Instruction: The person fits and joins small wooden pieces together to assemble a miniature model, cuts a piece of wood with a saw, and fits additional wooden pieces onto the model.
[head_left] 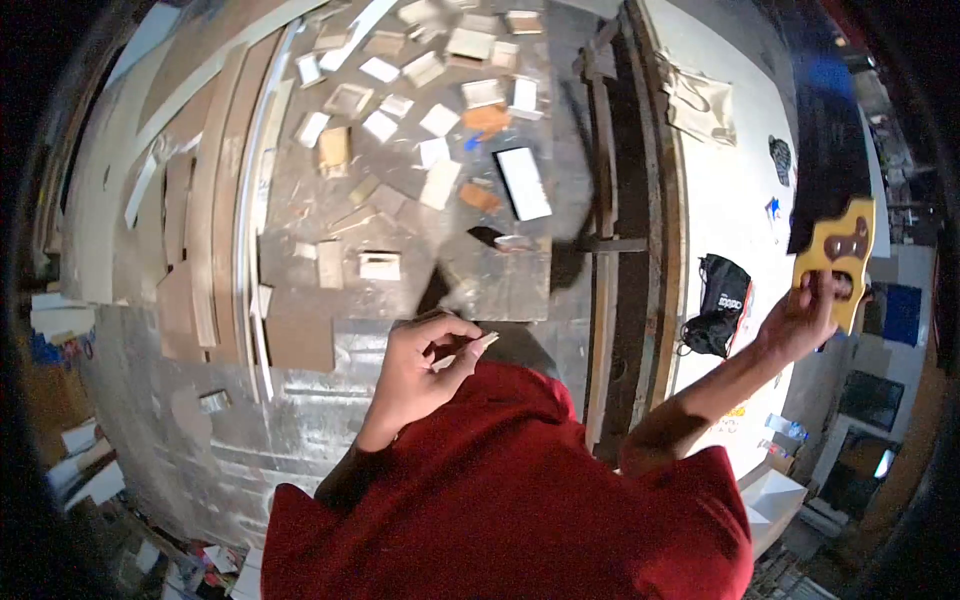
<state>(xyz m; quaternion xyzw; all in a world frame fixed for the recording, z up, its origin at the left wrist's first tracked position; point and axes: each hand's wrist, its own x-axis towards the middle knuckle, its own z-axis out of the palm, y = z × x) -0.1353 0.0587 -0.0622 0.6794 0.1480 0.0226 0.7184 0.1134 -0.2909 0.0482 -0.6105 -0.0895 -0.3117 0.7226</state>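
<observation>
At the far right, my right hand is closed around the yellow handle of a handsaw. Its dark blade appears to run upward from the handle, hard to make out against the dark background. In front of my red shirt, my left hand pinches a small, thin, pale piece, which looks like wood. The fingers cover part of this piece. Beyond the left hand, several small wood blocks are scattered over a worn work surface.
A white-faced, dark-edged rectangle lies among the blocks. Long boards line the left side. Right of the work surface runs a wooden frame. A black drawstring bag and a beige bag rest on the white surface.
</observation>
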